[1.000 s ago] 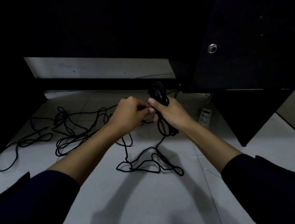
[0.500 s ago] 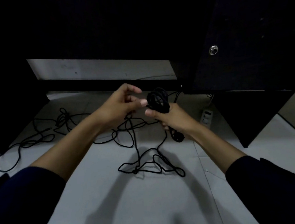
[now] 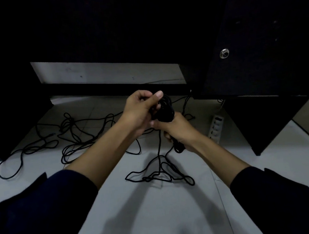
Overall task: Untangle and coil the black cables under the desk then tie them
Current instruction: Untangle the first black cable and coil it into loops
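Note:
My right hand (image 3: pixel 179 131) grips a black coiled bundle of cable (image 3: pixel 166 110), held upright above the floor. Its lower loops stick out below the fist. My left hand (image 3: pixel 142 108) is curled against the top of the bundle, thumb up, pinching a strand there. A loose length of the same black cable (image 3: pixel 160 175) hangs down from the hands and lies in tangled loops on the pale floor just in front. More black cable (image 3: pixel 72 138) sprawls in loops to the left under the dark desk.
A white power strip (image 3: pixel 216 128) lies on the floor at the right, beside a dark desk panel (image 3: pixel 265 123). Another dark panel (image 3: pixel 11 118) stands at the left. A pale wall strip (image 3: pixel 107 74) runs behind. Open floor lies in front.
My left hand has come back from the left to the top of the coil and closed on it. The right hand keeps its grip on the bundle throughout.

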{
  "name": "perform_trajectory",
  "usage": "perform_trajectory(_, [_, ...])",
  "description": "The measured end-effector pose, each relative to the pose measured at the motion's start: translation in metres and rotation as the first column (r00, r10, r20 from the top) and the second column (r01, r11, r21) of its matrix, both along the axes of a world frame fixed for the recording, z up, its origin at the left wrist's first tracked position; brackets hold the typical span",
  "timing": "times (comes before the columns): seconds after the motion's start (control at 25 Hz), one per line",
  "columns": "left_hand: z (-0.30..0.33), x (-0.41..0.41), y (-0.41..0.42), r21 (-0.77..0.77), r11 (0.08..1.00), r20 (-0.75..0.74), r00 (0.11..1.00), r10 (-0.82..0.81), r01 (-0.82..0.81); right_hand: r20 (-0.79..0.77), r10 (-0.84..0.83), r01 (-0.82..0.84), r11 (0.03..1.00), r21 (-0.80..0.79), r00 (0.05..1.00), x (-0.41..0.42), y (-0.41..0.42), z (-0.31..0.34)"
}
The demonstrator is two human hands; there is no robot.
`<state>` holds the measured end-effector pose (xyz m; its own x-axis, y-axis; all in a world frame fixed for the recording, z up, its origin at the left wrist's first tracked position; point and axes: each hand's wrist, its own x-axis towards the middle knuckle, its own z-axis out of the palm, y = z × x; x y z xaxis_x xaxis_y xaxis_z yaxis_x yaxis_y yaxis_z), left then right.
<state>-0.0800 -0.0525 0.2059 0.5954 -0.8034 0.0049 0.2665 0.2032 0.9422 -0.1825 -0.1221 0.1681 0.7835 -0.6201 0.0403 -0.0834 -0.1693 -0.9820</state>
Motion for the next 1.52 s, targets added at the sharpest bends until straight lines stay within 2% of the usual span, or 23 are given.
perform_trajectory(0.08, [0.0,0.0,0.0,0.006,1.0,0.058,0.998,0.003,-0.003,-0.01,-0.004,0.005,1.0,0.021,1.0,-0.001,0.0,0.0])
perform_trajectory(0.16, [-0.001,-0.001,0.002,0.022,0.999,0.281,0.959,0.04,-0.048,-0.033,0.0,0.001,0.999,0.036,0.999,-0.004,0.0,0.001])
perform_trajectory(0.2, [-0.002,-0.003,0.002,0.019,0.995,0.431,0.899,0.079,-0.097,-0.037,0.007,-0.005,0.999,0.041,0.999,-0.004,-0.001,0.001])
perform_trajectory(0.28, [-0.008,-0.005,0.003,-0.019,0.972,0.705,0.686,0.18,-0.235,-0.026,0.016,-0.014,0.998,0.065,1.0,-0.004,0.0,0.002])
perform_trajectory(0.32, [-0.009,-0.005,0.003,-0.041,0.959,0.759,0.616,0.213,-0.28,-0.013,0.005,-0.004,0.997,0.078,1.0,-0.004,-0.001,0.003])
perform_trajectory(0.36, [-0.012,-0.005,0.005,-0.025,0.959,0.749,0.63,0.206,-0.283,0.0,-0.013,0.013,0.997,0.082,1.0,-0.003,-0.002,0.005])
perform_trajectory(0.44, [-0.018,-0.005,0.008,0.127,0.985,0.517,0.855,0.031,-0.113,0.03,-0.054,0.051,0.996,0.077,0.998,-0.002,-0.005,0.006])
perform_trajectory(0.48, [-0.023,-0.007,0.012,0.238,0.971,0.405,0.909,-0.103,0.004,0.05,-0.073,0.069,0.994,0.089,0.996,-0.002,-0.008,0.007])
perform_trajectory(0.56, [-0.041,-0.009,0.022,0.416,0.893,0.37,0.865,-0.34,0.173,0.088,-0.117,0.107,0.988,0.114,0.989,-0.002,-0.013,0.007])
perform_trajectory(0.6, [-0.048,-0.01,0.027,0.443,0.869,0.394,0.823,-0.409,0.22,0.1,-0.143,0.132,0.986,0.106,0.985,-0.003,-0.015,0.007])
perform_trajectory(0.64, [-0.052,-0.011,0.03,0.433,0.865,0.407,0.801,-0.439,0.253,0.112,-0.168,0.16,0.984,0.081,0.979,-0.002,-0.018,0.005])
perform_trajectory(0.8, [-0.052,-0.018,0.029,0.325,0.882,0.355,0.821,-0.447,0.34,0.164,-0.287,0.282,0.958,0.055,0.944,-0.002,-0.024,0.004])
perform_trajectory(0.92, [-0.06,-0.034,0.031,0.348,0.845,0.334,0.788,-0.517,0.407,0.222,-0.319,0.308,0.948,0.084,0.921,-0.002,-0.024,0.008])
perform_trajectory(1.04, [-0.074,-0.043,0.032,0.378,0.816,0.316,0.768,-0.557,0.437,0.318,-0.26,0.175,0.946,0.272,0.912,0.001,-0.018,0.012])
perform_trajectory(1.16, [-0.082,-0.04,0.028,0.371,0.828,0.32,0.779,-0.539,0.42,0.323,-0.248,0.089,0.895,0.437,0.913,0.001,-0.014,0.016])
perform_trajectory(1.36, [-0.091,-0.022,0.027,0.453,0.819,0.535,0.628,-0.565,0.352,0.267,-0.174,0.033,0.886,0.462,0.948,-0.004,-0.018,0.016])
perform_trajectory(1.52, [-0.1,-0.003,0.036,0.601,0.759,0.661,0.377,-0.648,0.25,0.197,-0.103,0.01,0.905,0.424,0.975,-0.009,-0.025,0.019])
